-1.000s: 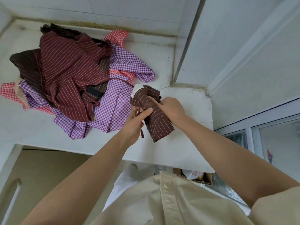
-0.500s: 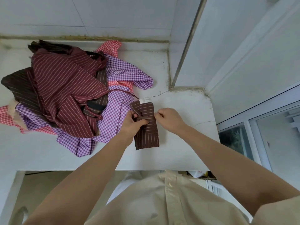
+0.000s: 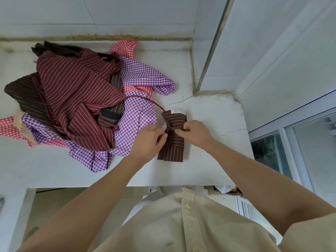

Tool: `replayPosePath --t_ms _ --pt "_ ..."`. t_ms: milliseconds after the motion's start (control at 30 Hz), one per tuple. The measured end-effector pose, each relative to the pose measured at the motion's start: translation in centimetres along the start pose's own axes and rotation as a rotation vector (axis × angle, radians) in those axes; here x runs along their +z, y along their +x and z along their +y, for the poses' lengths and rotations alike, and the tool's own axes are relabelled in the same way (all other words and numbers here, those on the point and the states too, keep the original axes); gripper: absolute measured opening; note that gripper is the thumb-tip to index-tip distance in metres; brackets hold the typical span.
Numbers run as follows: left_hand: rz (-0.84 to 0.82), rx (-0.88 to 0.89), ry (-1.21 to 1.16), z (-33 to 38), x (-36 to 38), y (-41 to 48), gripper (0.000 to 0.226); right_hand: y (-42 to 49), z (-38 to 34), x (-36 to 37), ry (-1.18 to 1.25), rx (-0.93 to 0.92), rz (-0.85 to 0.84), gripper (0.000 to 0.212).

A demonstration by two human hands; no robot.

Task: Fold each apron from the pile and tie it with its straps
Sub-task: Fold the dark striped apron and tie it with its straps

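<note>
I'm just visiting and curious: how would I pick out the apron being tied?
On the white counter, a loose pile of aprons covers the left side. Just right of it, between the left hand and right hand, lies the folded apron: the only tight, dark brown striped bundle, cinched with a strap.

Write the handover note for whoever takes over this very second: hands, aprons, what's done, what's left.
Left hand: pinches the thin brown strap at the left edge of the folded brown striped apron.
Right hand: pinches the strap on the right.
The apron lies on the white counter, strap wrapped across its middle.
Done: this apron folded.
Left: finish the knot, then the loose pile of striped and checked aprons beside it.
</note>
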State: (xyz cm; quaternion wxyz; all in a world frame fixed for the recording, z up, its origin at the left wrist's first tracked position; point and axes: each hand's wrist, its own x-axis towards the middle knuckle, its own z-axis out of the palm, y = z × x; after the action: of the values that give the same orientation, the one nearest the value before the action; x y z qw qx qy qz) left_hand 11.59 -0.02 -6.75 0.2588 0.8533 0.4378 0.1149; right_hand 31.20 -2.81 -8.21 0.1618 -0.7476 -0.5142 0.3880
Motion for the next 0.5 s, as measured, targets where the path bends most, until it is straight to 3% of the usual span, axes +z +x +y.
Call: replayPosePath --t_ms 133,233,367,500 --pt "-0.007 0.182 -0.073 -0.2 0.0 1.2 0.022 -0.4 -0.5 0.5 0.021 -0.037 -0.139 0.047" --pt "-0.114 0.197 0.001 -0.5 1.5 1.2 0.022 -0.9 0.1 1.1 0.047 0.024 -0.126 0.042" --pt "-0.116 0.251 0.079 -1.2 2.5 0.9 0.021 -1.6 1.0 1.7 0.051 0.102 -0.112 0.03" --pt "-0.14 0.21 0.025 -1.3 2.4 0.3 0.019 -1.8 1.0 2.4 0.188 0.093 -0.149 0.038"
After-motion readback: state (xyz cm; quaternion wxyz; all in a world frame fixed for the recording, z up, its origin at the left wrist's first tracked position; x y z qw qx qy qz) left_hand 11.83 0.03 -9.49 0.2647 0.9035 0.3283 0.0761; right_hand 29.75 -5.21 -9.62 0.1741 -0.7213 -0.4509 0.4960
